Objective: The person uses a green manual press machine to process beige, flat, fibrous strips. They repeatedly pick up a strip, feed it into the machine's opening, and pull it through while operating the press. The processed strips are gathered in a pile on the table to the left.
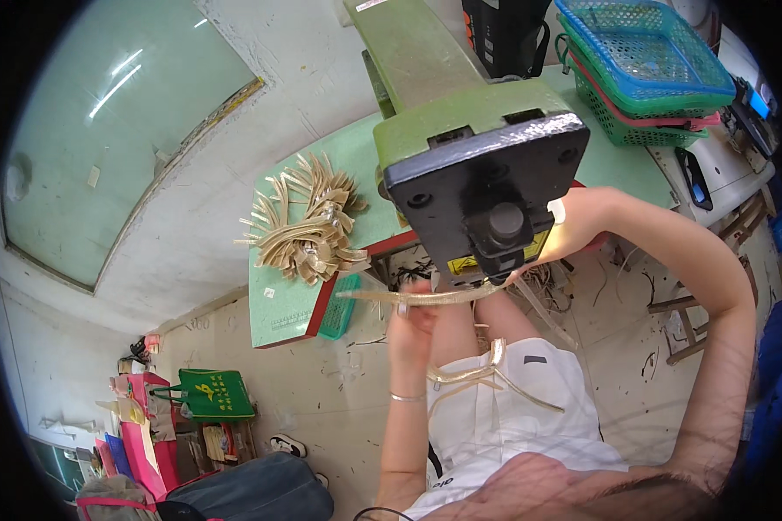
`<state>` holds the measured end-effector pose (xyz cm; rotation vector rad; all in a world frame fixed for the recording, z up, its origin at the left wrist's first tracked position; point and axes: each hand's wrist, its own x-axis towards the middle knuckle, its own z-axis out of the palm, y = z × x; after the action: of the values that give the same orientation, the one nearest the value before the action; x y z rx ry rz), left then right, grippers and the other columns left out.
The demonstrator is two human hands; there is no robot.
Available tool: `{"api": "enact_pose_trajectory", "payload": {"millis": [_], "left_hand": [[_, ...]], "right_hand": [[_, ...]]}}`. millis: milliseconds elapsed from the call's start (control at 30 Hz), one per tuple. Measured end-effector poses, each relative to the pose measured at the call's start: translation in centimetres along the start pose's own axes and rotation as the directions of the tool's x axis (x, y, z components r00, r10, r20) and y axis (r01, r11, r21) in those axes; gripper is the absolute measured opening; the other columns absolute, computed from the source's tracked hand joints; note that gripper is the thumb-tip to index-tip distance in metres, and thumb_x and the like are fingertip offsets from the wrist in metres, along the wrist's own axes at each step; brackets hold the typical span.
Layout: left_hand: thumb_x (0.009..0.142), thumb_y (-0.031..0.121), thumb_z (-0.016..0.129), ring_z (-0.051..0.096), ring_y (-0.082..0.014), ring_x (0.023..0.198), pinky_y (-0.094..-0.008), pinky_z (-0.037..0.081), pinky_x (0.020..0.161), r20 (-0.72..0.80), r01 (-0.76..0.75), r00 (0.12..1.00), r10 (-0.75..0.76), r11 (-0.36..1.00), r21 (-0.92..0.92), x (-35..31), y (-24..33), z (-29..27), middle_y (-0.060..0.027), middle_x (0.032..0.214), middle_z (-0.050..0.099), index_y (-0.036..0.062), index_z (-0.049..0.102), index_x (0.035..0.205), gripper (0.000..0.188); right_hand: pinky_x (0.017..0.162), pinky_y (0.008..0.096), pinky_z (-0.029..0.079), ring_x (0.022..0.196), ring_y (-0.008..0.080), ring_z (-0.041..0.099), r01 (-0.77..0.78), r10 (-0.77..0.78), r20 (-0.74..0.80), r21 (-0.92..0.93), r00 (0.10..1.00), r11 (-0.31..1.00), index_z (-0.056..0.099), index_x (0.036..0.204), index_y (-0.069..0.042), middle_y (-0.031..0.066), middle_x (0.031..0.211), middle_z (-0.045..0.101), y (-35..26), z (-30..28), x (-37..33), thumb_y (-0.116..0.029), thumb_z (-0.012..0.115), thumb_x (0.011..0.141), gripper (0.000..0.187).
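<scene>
A green machine with a black head rises in front of me and hides part of the work. Beneath it runs a narrow gold strap, its free end sticking out to the left. My left hand, slightly blurred, is closed around this strap left of the machine head. My right hand reaches in from the right behind the head, close to a bright light; its fingers are hidden. More gold straps lie across my lap. On the table's left part sits a heap of gold straps, bunched and fanned out.
The green table has a red edge. Stacked plastic baskets, blue, pink and green, stand at the back right. Strap scraps litter the floor below. A wooden stool is at right; a green bag stands at lower left.
</scene>
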<state>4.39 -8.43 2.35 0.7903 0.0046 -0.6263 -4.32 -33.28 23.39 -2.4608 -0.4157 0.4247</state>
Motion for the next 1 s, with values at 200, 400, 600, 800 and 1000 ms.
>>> {"api": "enact_pose_trajectory", "payload": {"millis": [200, 400, 600, 800, 1000], "left_hand": [[0.091, 0.017, 0.057, 0.061, -0.0131, 0.091, -0.0233, 0.045, 0.075, 0.353, -0.114, 0.932, -0.082, 0.859, 0.499, -5.3, -1.7, 8.8, -0.0098, 0.099, 0.066, -0.0043, 0.058, 0.112, 0.030], [0.092, 0.013, 0.055, 0.062, -0.0113, 0.071, -0.0202, 0.046, 0.062, 0.213, -0.097, 0.977, -0.019, 0.849, 0.519, -6.9, 0.6, 11.5, -0.0098, 0.084, 0.067, -0.0068, 0.064, 0.096, 0.022], [0.091, 0.010, 0.056, 0.050, -0.0061, 0.055, -0.0192, 0.037, 0.052, 0.128, -0.210, 0.977, 0.170, 0.861, 0.463, -7.4, 1.7, 9.6, -0.0052, 0.069, 0.063, -0.0044, 0.065, 0.081, 0.019], [0.093, 0.016, 0.053, 0.047, -0.0060, 0.052, -0.0186, 0.034, 0.047, 0.106, -0.039, 0.994, -0.006, 0.908, 0.417, -7.1, 4.2, 5.4, -0.0042, 0.065, 0.059, -0.0036, 0.063, 0.084, 0.024], [0.091, 0.018, 0.056, 0.059, -0.0112, 0.059, -0.0177, 0.039, 0.044, 0.235, 0.146, 0.919, -0.317, 0.826, 0.545, -8.5, 1.1, 5.7, -0.0081, 0.073, 0.065, -0.0033, 0.061, 0.098, 0.023]], "right_hand": [[0.081, 0.0311, 0.048, 0.093, 0.0233, 0.060, 0.155, -0.149, -0.165, 0.019, 0.975, 0.988, 0.061, 0.109, -0.008, 0.0078, 0.105, 0.064, 0.3, 1.6, 0.1, -0.033, 0.070, 0.079, 0.040], [0.078, 0.0317, 0.049, 0.090, 0.0226, 0.061, 0.214, -0.196, -0.301, 0.026, 0.933, 0.977, 0.062, 0.105, -0.008, 0.0070, 0.103, 0.064, 0.1, 2.2, -0.1, -0.025, 0.074, 0.075, 0.036], [0.085, 0.0326, 0.045, 0.100, 0.0242, 0.055, 0.114, -0.085, -0.280, 0.090, 0.956, 0.989, 0.055, 0.116, -0.003, 0.0161, 0.113, 0.058, 0.8, 2.8, -0.5, -0.030, 0.069, 0.079, 0.048], [0.074, 0.0341, 0.050, 0.082, 0.0264, 0.062, 0.107, -0.073, -0.198, 0.168, 0.977, 0.980, 0.060, 0.103, 0.000, 0.0143, 0.093, 0.063, 0.7, 6.4, -0.9, -0.020, 0.065, 0.080, 0.031], [0.091, 0.0417, 0.041, 0.104, 0.0332, 0.050, 0.414, -0.420, -0.399, -0.104, 0.815, 0.904, 0.044, 0.125, 0.003, 0.0167, 0.108, 0.049, -0.1, 13.2, -0.9, -0.017, 0.065, 0.079, 0.054]]}}
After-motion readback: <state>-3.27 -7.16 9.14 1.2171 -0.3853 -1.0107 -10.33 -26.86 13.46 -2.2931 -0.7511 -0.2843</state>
